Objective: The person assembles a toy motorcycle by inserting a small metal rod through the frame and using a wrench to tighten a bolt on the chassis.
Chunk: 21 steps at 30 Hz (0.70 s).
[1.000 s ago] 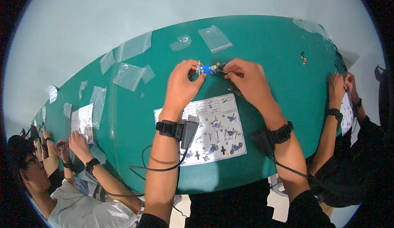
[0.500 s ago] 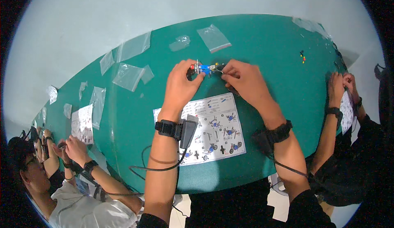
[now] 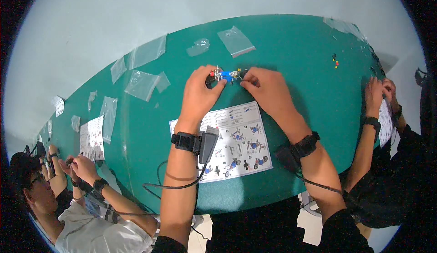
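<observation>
A small toy motorcycle of building bricks (image 3: 226, 76), blue with grey, red and yellow parts, is held just above the green table. My left hand (image 3: 199, 89) grips its left end between thumb and fingers, beside a red piece. At the model's right end, my right hand (image 3: 263, 83) is closed in a pinch against a thin greyish part. Whether that part is joined to the model cannot be made out. Below both hands lies a printed instruction sheet (image 3: 236, 116) with pictures of motorcycle building steps, partly covered by my left forearm.
Clear plastic bags (image 3: 236, 41) lie across the back and left of the green table (image 3: 291, 39). Several tiny yellow, red and black pieces (image 3: 336, 63) sit at the right. Co-workers' hands (image 3: 85, 169) work at the left, others (image 3: 375, 91) at the right. Cables (image 3: 177, 187) hang from my wrists.
My right hand has shifted slightly left, closer to the model's right end. The left hand keeps its grip almost unmoved.
</observation>
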{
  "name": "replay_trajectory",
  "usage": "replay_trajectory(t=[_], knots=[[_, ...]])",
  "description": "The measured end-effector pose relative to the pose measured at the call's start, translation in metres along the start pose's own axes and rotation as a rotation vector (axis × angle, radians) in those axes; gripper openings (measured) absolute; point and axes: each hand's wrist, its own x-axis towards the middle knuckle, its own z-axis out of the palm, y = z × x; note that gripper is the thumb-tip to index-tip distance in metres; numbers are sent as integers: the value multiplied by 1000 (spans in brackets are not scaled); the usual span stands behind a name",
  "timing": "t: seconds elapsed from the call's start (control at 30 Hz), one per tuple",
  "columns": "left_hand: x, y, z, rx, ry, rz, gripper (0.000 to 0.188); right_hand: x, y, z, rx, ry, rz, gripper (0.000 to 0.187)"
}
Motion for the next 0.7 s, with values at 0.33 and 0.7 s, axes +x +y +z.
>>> replay_trajectory(t=[0.33, 0.7], knots=[[-1, 4, -2, 12, -5, -25, 27, 0, -2, 1, -73, -1, -10, 19], [-1, 7, -4, 53, -31, 3, 28, -1, -10, 0, -189, 39, 24, 22]])
